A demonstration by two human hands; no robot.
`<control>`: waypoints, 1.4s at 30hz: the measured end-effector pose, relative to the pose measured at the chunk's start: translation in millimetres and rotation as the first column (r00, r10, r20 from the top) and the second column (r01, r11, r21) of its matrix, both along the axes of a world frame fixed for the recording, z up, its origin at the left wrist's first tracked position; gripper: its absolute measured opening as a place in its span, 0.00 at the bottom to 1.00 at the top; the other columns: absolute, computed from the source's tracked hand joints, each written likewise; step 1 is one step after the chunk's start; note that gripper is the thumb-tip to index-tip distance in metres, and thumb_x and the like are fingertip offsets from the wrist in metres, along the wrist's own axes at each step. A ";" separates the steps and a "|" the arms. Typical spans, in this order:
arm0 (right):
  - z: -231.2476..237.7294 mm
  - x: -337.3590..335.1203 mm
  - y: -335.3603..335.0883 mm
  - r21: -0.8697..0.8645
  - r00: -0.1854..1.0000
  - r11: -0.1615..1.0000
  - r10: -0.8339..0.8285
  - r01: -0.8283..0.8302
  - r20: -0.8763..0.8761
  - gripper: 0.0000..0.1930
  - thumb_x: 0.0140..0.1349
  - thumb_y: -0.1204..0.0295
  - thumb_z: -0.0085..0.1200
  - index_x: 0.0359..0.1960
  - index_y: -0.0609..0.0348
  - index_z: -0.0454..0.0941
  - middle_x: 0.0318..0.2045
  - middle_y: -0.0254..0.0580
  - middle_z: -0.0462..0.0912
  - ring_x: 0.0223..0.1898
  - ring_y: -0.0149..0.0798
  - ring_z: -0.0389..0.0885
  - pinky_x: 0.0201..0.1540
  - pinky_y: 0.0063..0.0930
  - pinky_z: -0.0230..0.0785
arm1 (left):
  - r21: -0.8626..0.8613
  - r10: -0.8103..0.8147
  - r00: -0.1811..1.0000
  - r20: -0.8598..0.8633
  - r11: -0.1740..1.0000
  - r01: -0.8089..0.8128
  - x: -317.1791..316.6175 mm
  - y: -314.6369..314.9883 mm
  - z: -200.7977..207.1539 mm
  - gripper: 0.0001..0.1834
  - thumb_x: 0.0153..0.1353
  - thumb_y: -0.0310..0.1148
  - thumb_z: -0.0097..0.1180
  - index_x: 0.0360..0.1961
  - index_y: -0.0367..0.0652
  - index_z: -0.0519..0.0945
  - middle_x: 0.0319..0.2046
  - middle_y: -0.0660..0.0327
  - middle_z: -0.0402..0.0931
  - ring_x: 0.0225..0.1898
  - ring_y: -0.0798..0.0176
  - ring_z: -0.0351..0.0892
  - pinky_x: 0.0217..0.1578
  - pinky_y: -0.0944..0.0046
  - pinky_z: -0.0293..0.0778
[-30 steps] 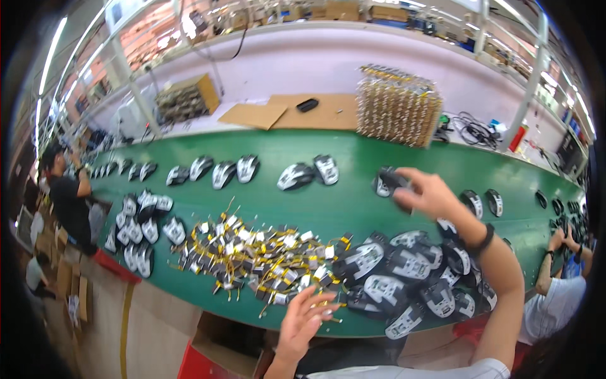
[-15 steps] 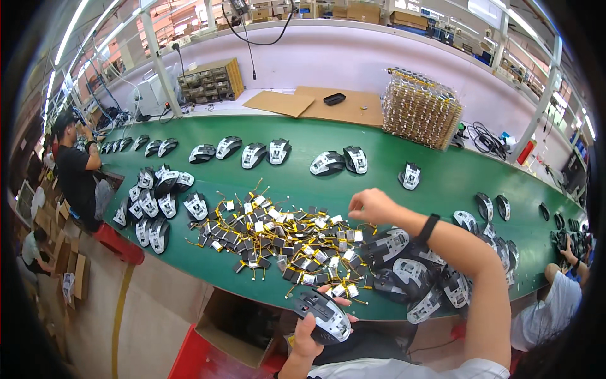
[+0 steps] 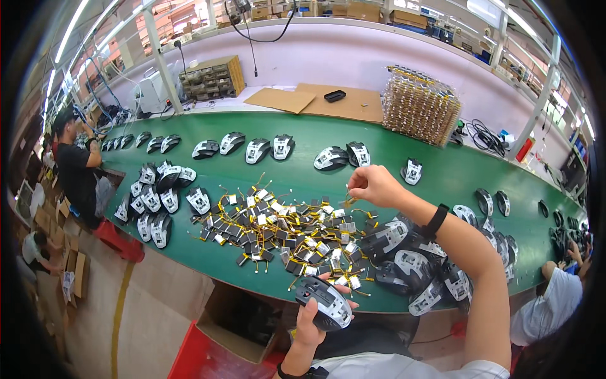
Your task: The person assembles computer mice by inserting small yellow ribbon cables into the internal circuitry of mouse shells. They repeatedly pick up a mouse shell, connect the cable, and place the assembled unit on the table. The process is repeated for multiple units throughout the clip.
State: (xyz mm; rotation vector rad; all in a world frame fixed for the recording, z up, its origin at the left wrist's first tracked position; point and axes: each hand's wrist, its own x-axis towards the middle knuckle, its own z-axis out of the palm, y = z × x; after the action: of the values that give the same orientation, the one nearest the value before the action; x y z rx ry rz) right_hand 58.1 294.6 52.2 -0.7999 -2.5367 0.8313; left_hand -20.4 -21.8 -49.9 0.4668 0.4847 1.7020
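My left hand [image 3: 310, 322] grips a black and silver-white computer mouse [image 3: 328, 304] near the table's front edge, its white underside frame facing up. My right hand [image 3: 377, 186] is raised over the back right of a pile of small batteries [image 3: 278, 230]. Its thumb and fingers are pinched together on what looks like a battery lead [image 3: 348, 201], with yellowish wire and a small pale connector showing at the fingertips. The batteries are silver and black with yellow wires, lying loose and tangled. Beneath my right forearm lies a heap of similar mice [image 3: 413, 268].
More mice [image 3: 151, 196] are heaped on the left of the green table [image 3: 240, 174], and others stand spaced along its far side. Behind are cardboard sheets [image 3: 341, 104] and a stacked, wrapped block of parts [image 3: 421, 104]. An open carton [image 3: 233, 328] sits below the front edge. Other people work at both sides.
My right hand has lifted slightly away from the battery pile, and a wire lead now shows at its fingertips. My left hand still holds the mouse, slightly higher in view.
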 end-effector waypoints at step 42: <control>-42.3 172.3 -236.6 -0.605 0.631 0.793 -0.437 -0.065 -0.641 0.12 0.63 0.76 0.57 0.47 0.69 0.79 0.44 0.47 0.80 0.46 0.35 0.78 0.49 0.27 0.70 | 0.291 0.115 0.542 -0.833 0.924 0.250 74.5 8.0 32.2 0.50 0.39 0.40 0.71 0.63 0.28 0.64 0.60 0.41 0.68 0.61 0.42 0.69 0.62 0.49 0.64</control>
State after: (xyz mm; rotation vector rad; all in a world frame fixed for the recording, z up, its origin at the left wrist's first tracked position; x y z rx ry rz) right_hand 230.4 58.0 10.0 -0.6610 -1.3956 1.5169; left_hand 54.1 -13.7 -17.7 1.6343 0.8091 1.3870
